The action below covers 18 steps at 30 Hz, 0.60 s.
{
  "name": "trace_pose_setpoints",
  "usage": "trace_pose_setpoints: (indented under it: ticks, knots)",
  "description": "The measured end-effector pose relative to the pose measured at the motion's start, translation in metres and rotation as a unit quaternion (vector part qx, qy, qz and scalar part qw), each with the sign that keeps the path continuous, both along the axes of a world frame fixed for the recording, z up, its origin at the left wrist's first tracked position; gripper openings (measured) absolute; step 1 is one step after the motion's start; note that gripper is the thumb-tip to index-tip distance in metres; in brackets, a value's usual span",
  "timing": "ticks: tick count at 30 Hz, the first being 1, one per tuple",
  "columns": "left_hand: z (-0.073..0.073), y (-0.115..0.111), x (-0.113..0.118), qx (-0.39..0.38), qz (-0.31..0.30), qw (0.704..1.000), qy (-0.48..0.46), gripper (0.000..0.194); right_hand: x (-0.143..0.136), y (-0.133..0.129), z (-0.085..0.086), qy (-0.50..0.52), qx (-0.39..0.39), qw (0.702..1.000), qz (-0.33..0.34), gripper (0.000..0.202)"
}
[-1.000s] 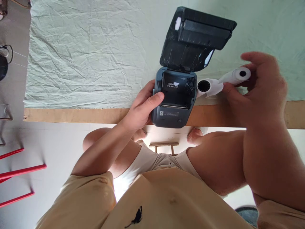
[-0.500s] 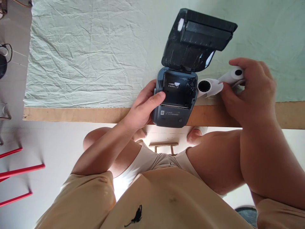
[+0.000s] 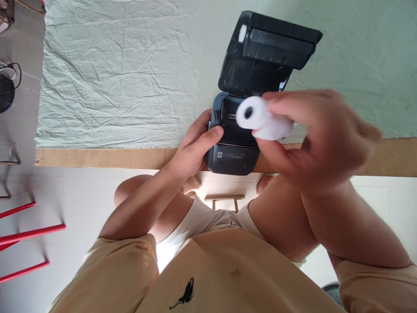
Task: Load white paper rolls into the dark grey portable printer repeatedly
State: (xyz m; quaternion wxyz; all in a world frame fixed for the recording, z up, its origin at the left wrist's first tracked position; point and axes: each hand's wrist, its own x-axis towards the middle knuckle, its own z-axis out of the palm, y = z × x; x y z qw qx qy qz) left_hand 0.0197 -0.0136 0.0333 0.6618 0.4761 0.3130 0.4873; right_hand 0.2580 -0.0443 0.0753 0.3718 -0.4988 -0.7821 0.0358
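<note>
A dark portable label printer (image 3: pixel 233 158) stands at the table's front edge, its black lid (image 3: pixel 270 52) swung up and back. My left hand (image 3: pixel 198 145) is wrapped round the printer's left side, thumb on the rim of the paper bay. Between the thumb and fingers of my right hand (image 3: pixel 325 134) is a white paper roll (image 3: pixel 263 119) with a dark core hole facing left. The roll hovers over the right part of the open bay and hides it. My right hand is blurred by motion. The second white roll seen earlier cannot be made out now.
A pale green cloth (image 3: pixel 124 78) covers the table, with a bare wooden edge (image 3: pixel 107 157) along the front. Red metal legs (image 3: pixel 32 234) stick out at lower left. A dark round object with a cord (image 3: pixel 6 93) lies on the floor at left.
My right hand has lifted a white paper roll from beside the printer and moved left, over the open bay. My left hand and the printer have stayed nearly in place.
</note>
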Motion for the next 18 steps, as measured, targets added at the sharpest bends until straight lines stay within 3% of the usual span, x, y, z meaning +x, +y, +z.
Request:
trace_pose_setpoints:
  ticks: [4, 6, 12, 15, 18]
  knots:
    - [0.002, -0.002, -0.003, -0.023, -0.004, 1.0, 0.005, 0.047, -0.019, 0.011, 0.001, 0.014, 0.135, 0.99, -0.036, 0.025]
    - [0.004, -0.003, -0.004, -0.043, -0.017, 0.999, 0.001, 0.045, -0.018, 0.018, -0.001, 0.012, 0.143, 0.989, -0.024, 0.02]
    - [0.001, -0.005, -0.007, -0.018, -0.033, 0.999, 0.028, 0.046, -0.012, 0.016, -0.006, 0.028, 0.178, 0.983, 0.022, 0.029]
    - [-0.012, 0.001, -0.01, 0.007, -0.024, 0.998, 0.052, 0.063, -0.011, 0.007, -0.006, 0.034, 0.159, 0.984, 0.069, 0.025]
    - [-0.028, 0.011, -0.011, 0.047, -0.037, 0.998, 0.032, 0.094, -0.009, 0.001, -0.005, -0.005, 0.066, 0.994, 0.082, 0.022]
